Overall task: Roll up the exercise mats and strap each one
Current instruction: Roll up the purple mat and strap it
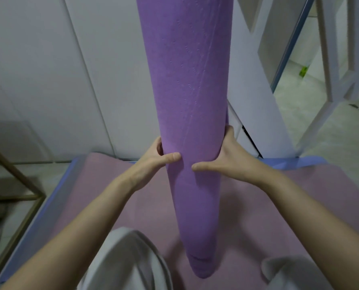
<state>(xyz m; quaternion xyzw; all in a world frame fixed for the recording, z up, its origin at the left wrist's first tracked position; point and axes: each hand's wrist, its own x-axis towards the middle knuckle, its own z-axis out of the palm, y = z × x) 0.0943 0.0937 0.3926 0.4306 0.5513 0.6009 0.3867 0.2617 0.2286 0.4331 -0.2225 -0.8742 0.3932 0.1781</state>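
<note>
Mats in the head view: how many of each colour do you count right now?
purple mat, rolled, held upright: 1
pink mat, flat: 1
blue mat, edges showing under the pink one: 1
Total: 3

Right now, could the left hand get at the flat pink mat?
Probably yes: nothing lies between the left hand and the pink mat below it, but it grips the purple roll and must let go first.
</note>
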